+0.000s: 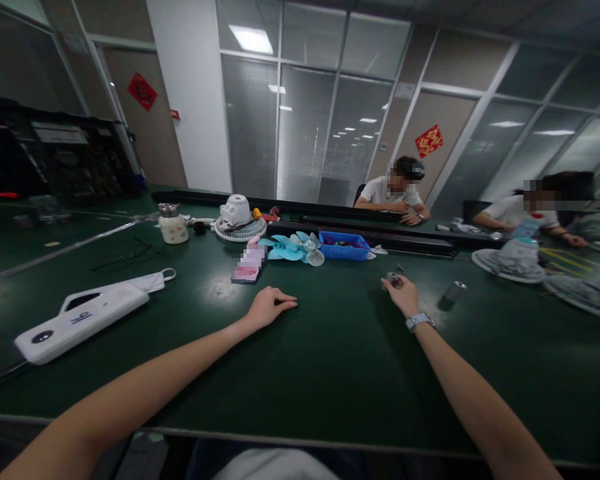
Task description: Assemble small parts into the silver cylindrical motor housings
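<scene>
My left hand (pixel 270 308) rests on the green table, its thumb and fingers pressed together and pointing right. I see nothing between those fingers. Farther right, my right hand (pixel 403 293), with a watch (pixel 420 321) on its wrist, closes round a small grey metal part (pixel 393 277), mostly covered by the fingers. A short thin metal piece (pixel 400 267) lies just beyond that hand. Beside it on the right stands a silver metal cylinder (pixel 454 292). The phone (pixel 249 263) lies just past my left hand, near several light-blue fan blades (pixel 293 248).
A white fan (pixel 237 217) and a lidded jar (pixel 173 225) stand toward the back, beside a blue basket (pixel 344 245) of small parts. A long white device (pixel 85 320) lies left. Fan parts (pixel 513 260) sit right. Two people (pixel 393 190) work across the table.
</scene>
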`<state>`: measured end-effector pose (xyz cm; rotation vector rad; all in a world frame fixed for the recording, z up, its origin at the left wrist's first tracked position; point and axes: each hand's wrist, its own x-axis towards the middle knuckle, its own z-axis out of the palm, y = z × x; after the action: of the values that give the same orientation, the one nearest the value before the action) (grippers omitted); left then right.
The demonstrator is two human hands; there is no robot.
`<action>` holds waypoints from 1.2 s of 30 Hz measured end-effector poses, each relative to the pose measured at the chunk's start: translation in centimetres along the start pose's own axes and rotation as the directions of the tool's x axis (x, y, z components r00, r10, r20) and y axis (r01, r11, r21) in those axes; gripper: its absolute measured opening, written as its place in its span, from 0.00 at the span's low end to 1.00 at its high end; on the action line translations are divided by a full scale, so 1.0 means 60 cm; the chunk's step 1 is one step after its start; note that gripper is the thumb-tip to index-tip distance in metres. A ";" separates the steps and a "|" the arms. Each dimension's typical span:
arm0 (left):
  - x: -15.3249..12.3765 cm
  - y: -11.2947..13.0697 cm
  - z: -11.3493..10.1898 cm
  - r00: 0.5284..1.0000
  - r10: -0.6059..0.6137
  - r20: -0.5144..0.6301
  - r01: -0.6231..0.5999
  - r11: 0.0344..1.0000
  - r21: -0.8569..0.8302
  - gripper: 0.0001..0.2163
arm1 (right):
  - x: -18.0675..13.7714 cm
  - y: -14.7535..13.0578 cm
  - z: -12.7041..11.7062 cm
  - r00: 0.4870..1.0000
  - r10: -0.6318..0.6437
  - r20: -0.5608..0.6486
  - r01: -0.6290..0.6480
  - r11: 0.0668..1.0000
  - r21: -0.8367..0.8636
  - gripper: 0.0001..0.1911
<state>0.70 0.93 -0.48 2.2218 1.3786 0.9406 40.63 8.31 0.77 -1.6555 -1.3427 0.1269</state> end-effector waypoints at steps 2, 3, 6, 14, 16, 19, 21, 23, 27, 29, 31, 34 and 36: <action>-0.004 -0.001 -0.008 1.000 -0.022 -0.006 0.022 1.000 -0.008 0.12 | -0.006 0.006 0.004 1.000 -0.002 -0.022 0.001 0.999 -0.037 0.24; -0.007 -0.001 -0.012 0.999 -0.035 -0.013 0.035 0.999 -0.010 0.13 | -0.013 0.001 0.006 0.999 -0.006 -0.044 0.003 0.999 -0.053 0.29; -0.011 -0.004 -0.021 0.997 -0.072 -0.035 0.072 0.997 -0.019 0.15 | -0.061 -0.048 0.016 0.984 -0.160 -0.079 0.150 0.981 -0.120 0.42; -0.009 -0.008 -0.019 0.994 -0.094 -0.053 0.092 0.995 -0.031 0.16 | -0.248 -0.220 0.072 0.402 -0.654 0.641 0.671 0.686 0.280 0.26; -0.010 -0.006 -0.018 0.995 -0.088 -0.048 0.087 0.996 -0.030 0.16 | -0.259 -0.229 0.080 0.374 -0.669 0.642 0.684 0.666 0.297 0.21; -0.010 -0.004 -0.018 0.996 -0.078 -0.037 0.077 0.997 -0.030 0.15 | -0.254 -0.225 0.084 0.417 -0.696 0.584 0.713 0.649 0.264 0.16; -0.011 -0.004 -0.018 0.997 -0.075 -0.029 0.074 0.997 -0.028 0.15 | -0.240 -0.215 0.080 0.466 -0.692 0.551 0.714 0.662 0.228 0.15; -0.011 -0.006 -0.017 0.997 -0.073 -0.023 0.073 0.997 -0.025 0.15 | -0.212 -0.195 0.068 0.553 -0.665 0.502 0.698 0.699 0.157 0.16; -0.012 -0.009 -0.017 0.998 -0.066 -0.006 0.066 0.998 -0.025 0.15 | -0.121 -0.125 0.023 0.800 -0.536 0.269 0.573 0.816 -0.078 0.17; -0.013 -0.009 -0.017 0.998 -0.063 0.005 0.063 0.997 -0.033 0.14 | -0.072 -0.085 -0.003 0.875 -0.464 0.136 0.482 0.859 -0.173 0.19; -0.013 -0.008 -0.017 0.998 -0.064 0.010 0.064 0.997 -0.042 0.14 | -0.033 -0.053 -0.020 0.909 -0.415 0.041 0.413 0.881 -0.232 0.20; -0.013 -0.006 -0.017 0.997 -0.071 0.005 0.071 0.996 -0.046 0.14 | 0.000 -0.024 -0.021 0.925 -0.380 -0.018 0.361 0.891 -0.276 0.20; -0.014 -0.005 -0.017 0.997 -0.077 0.003 0.077 0.996 -0.040 0.14 | 0.008 -0.015 -0.012 0.929 -0.370 -0.020 0.349 0.893 -0.285 0.19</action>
<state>-0.48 0.31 -0.22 2.1239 1.4211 0.9322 40.59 8.19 2.00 -1.5850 -1.6427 -0.3555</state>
